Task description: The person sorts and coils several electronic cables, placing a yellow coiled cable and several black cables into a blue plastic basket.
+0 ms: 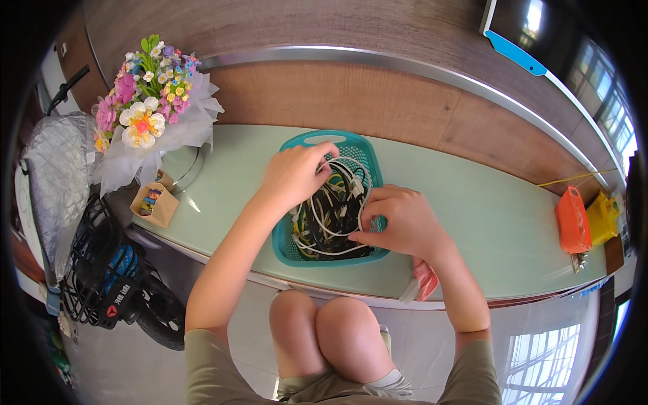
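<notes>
A teal plastic basket (283,255) with perforated walls stands on the counter in front of me, filled with a tangle of black, white and yellow-green cables (331,223). My left hand (297,174) reaches over its far left side, fingertips closed on a looped white cable (368,181). At the basket's right side, my right hand (403,217) is curled, thumb and fingers around the same white loop where it runs down. Other white strands lie across the dark ones below. A red and clear plastic packet (424,279) sits at the counter's front edge, partly behind my right forearm.
On the pale green counter (472,202), a flower bouquet (145,108) and small tan box (155,204) stand left. An orange container (574,219) and a yellow one (603,217) stand far right. A screen (574,54) hangs upper right; a black-wheeled scooter (115,283) is parked left.
</notes>
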Demonstrator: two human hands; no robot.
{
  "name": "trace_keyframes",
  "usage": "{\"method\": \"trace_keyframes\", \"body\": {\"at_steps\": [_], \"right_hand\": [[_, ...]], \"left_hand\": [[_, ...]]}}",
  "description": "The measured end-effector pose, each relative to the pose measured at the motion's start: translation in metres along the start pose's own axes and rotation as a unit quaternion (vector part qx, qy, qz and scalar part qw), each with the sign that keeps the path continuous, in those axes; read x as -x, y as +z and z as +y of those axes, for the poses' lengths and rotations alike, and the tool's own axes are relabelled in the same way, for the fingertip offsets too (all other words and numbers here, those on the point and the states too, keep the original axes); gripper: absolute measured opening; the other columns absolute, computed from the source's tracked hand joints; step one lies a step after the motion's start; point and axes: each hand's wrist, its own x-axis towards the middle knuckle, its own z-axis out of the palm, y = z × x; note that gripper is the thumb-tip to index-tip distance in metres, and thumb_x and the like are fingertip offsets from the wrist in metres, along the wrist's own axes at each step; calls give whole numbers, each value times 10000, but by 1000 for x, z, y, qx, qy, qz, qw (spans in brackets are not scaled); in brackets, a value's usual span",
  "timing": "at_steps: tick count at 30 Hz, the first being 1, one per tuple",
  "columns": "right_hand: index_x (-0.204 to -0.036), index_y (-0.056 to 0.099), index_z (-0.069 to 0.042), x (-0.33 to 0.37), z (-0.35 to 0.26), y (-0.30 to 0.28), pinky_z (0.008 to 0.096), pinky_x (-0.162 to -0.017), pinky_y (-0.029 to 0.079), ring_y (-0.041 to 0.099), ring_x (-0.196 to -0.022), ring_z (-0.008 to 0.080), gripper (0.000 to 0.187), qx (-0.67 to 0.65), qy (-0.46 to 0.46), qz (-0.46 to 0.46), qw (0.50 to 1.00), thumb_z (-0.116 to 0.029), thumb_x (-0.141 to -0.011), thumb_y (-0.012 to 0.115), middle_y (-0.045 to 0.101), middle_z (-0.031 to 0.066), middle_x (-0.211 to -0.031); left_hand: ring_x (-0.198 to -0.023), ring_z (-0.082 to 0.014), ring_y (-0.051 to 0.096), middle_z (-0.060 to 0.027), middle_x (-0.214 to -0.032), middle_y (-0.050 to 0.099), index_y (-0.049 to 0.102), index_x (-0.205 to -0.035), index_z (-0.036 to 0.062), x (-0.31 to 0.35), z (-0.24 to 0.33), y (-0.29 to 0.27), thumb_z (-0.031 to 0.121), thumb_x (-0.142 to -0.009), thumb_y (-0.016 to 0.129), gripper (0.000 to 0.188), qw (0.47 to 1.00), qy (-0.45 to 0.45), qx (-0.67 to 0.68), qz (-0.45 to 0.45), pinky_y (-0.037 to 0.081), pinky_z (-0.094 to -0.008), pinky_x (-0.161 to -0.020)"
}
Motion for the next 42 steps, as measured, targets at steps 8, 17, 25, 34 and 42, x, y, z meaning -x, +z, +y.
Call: {"method": "trace_keyframes", "body": {"at_steps": [8, 17, 25, 34, 42], "right_hand": [[-873, 682, -144, -6, 2, 8, 370, -645, 502, 615, -753, 219, 286, 32, -7, 77, 996, -273, -672, 840, 600, 6, -772], [-885, 760, -175, -9, 11, 17, 351, -681, 520, 631, -801, 192, 111, -22, -118, 2, 993, -231, -790, 766, 643, -3, -857], [-655, 715, -88, 1, 5, 12, 335, -640, 495, 590, -766, 195, 291, 34, -114, -21, 993, -322, -828, 742, 652, 0, -724], [-752, 732, -109, 9, 4, 3, 326, -608, 505, 619, -710, 197, 150, 2, -182, 30, 983, -250, -785, 772, 683, -1, -739], [-743, 702, -109, 35, 11, 3, 322, -602, 527, 646, -709, 199, 65, -54, -150, 153, 975, -115, -733, 765, 692, 3, -810]], "left_hand": [[-773, -251, 655, -28, -788, 640, 693, -865, 146, -37, -17, 29, 267, -813, 735, 138, 991, 106, -76, 3, 505, -398, -652], [-688, -252, 642, -48, -737, 664, 695, -828, 137, -58, -16, 34, 291, -854, 699, 156, 997, 42, -29, -62, 493, -394, -619], [-681, -206, 668, 4, -684, 704, 669, -866, 92, -74, -17, 49, 234, -902, 604, 159, 998, -30, 13, -50, 492, -382, -617], [-785, -227, 680, -41, -823, 730, 660, -1172, 130, -71, -12, 42, 314, -897, 633, 332, 988, -3, 1, -154, 510, -353, -716], [-755, -155, 594, -32, -904, 669, 596, -1215, 170, -32, 1, -5, 264, -908, 659, 328, 992, -45, 74, -94, 475, -312, -696]]}}
